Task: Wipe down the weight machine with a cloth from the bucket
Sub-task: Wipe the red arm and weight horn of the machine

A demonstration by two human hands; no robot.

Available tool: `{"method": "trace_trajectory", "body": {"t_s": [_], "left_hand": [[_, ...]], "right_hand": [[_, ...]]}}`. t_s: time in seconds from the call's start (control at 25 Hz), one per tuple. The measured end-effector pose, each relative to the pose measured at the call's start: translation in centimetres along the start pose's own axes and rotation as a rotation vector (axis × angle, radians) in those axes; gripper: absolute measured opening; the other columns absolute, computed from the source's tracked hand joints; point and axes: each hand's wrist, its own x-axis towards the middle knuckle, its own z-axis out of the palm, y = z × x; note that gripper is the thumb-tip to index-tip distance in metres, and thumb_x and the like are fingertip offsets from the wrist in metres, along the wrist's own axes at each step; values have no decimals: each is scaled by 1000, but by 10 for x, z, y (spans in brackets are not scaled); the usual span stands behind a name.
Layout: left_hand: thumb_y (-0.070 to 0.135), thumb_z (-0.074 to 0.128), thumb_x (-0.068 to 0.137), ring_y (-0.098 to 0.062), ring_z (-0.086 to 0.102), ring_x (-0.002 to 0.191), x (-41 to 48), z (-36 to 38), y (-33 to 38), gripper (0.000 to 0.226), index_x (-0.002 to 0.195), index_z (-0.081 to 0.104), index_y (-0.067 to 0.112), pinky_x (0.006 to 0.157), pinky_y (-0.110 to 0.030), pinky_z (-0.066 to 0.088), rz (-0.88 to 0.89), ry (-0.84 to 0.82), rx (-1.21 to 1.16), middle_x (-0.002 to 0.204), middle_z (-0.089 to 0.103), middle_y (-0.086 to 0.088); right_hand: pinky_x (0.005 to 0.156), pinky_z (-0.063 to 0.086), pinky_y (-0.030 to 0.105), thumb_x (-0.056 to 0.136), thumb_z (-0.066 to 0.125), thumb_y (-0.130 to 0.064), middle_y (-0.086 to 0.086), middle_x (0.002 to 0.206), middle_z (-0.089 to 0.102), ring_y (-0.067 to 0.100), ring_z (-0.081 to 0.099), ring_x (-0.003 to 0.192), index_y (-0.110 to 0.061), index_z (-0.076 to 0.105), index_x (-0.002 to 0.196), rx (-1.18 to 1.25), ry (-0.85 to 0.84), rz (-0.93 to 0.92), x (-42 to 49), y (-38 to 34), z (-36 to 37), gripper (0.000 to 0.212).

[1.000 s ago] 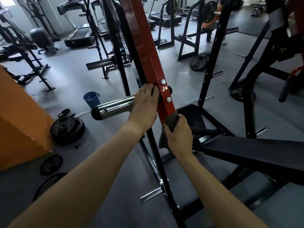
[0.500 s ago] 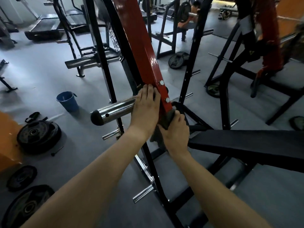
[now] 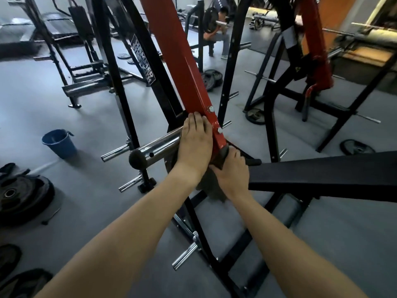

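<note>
Left hand is laid flat, fingers straight, over the joint of the chrome bar and the red arm of the weight machine. Dark cloth is gripped by the right hand and pressed against the red arm's lower end, just beside the left hand. Blue bucket is seen on the floor, well apart, left. Black pad is at right.
</note>
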Motion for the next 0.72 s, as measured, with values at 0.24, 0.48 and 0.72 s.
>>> {"method": "trace_trajectory", "body": {"t_s": [0.24, 0.48, 0.72], "left_hand": [[16, 63, 95, -45, 21, 152, 2, -4, -5, 80, 155, 16, -8, 126, -51, 18, 16, -24, -21, 161, 20, -34], [23, 60, 98, -45, 24, 151, -3, 1, -10, 74, 154, 23, -8, 126, -51, 19, 61, 17, -47, 160, 24, -34], [35, 61, 96, -50, 19, 151, -9, 6, -11, 85, 155, 18, -9, 125, -55, 19, 125, 19, 29, 160, 18, -37]], "right_hand": [[91, 53, 48, 81, 81, -47, 6, 121, 63, 31, 59, 112, -12, 54, 128, -95, -8, 18, -1, 5, -13, 65], [92, 54, 44, 91, 73, -26, 0, 125, 62, 24, 61, 115, -17, 52, 134, 214, 60, 48, 0, -19, -9, 48], [95, 54, 43, 93, 73, -28, 2, 129, 63, 25, 63, 115, -18, 54, 136, 188, -67, 195, -33, 11, -14, 49]]}}
